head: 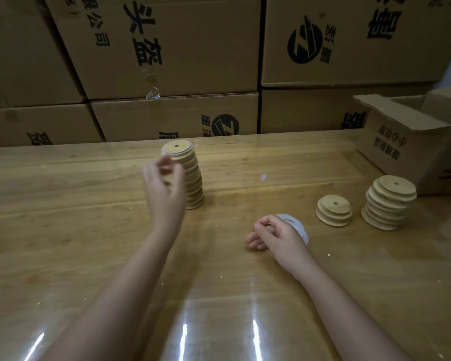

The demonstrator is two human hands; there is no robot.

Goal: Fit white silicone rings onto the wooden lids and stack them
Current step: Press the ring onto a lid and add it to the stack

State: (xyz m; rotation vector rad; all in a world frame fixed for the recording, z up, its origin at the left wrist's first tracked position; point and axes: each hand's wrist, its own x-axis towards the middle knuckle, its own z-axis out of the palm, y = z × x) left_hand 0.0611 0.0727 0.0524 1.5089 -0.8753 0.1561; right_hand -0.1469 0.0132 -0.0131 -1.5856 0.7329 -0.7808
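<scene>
Stacked cardboard cartons [167, 48] printed with black characters wall off the far side of a glossy wooden table [89, 230]. At the table's right edge an open cardboard box [406, 142] stands with its flaps up, and its inside is hidden from this angle.

Left of centre rises a tall stack of wooden lids [193, 178], leaning slightly, with a white edge showing on the left rim of its top lid [177, 149]. The lids are round, pale wood, stepped at the rim, each with a small hole in the face. The left hand [164, 186] is raised just beside the upper half of this stack with its fingers curled. It is blurred, so I cannot tell whether it grasps anything.

The right hand [276, 238] rests on the table near centre, fingers curled around white silicone rings [301, 230] that show past its back. Further right sit a short stack of lids [333, 211] and a taller stack [389, 204].
</scene>
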